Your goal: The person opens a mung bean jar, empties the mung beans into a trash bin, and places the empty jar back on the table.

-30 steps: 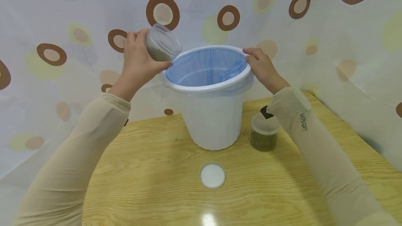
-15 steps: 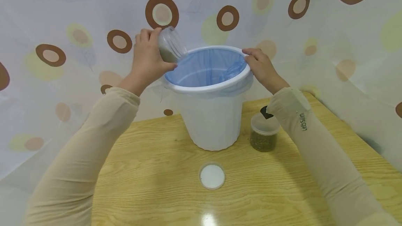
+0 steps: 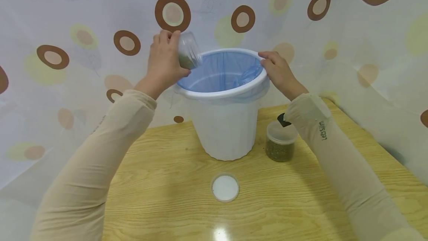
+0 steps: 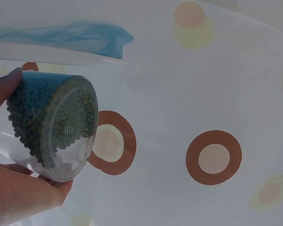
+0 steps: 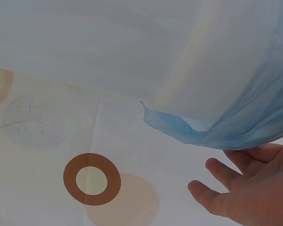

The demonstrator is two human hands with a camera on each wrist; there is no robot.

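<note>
My left hand [image 3: 163, 60] grips a clear plastic jar [image 3: 189, 49], tilted on its side with its mouth toward the white trash can [image 3: 225, 129]. Small round green beans [image 4: 33, 106], like mung beans, lie along the low side of the jar in the left wrist view. The jar's mouth is right at the left of the can's rim. On the opposite side, my right hand [image 3: 279, 71] holds the rim over the blue bag [image 3: 214, 75] lining the can. From below, the right wrist view shows its fingers spread under the bag's folded edge [image 5: 174, 127].
A second lidded jar [image 3: 280, 148], partly filled with green-brown grains, stands right of the can on the wooden table [image 3: 160, 185]. A round white lid [image 3: 225, 188] lies in front of the can. Behind, a patterned sheet [image 3: 207, 10] covers the wall.
My left hand has carried the jar to the right, toward the can's rim, and tipped its mouth further down. The right hand has stayed on the rim.
</note>
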